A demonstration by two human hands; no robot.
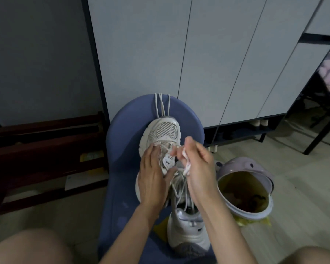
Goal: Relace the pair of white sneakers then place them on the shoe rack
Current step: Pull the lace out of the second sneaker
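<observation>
left hand (152, 176) steadies sneaker (160, 134) on blue stool (122, 141) | right hand (196, 168) pinches lace (186, 161)

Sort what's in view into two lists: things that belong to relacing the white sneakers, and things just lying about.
Job:
white mesh-toed sneaker on the blue padded stool
second white sneaker nearer the person
white lace, pinched by the right hand
left hand, steadying the sneaker
loose white laces over the stool's far edge

Lying about:
lilac lidded bin
dark wooden rack
grey cabinet doors
</observation>
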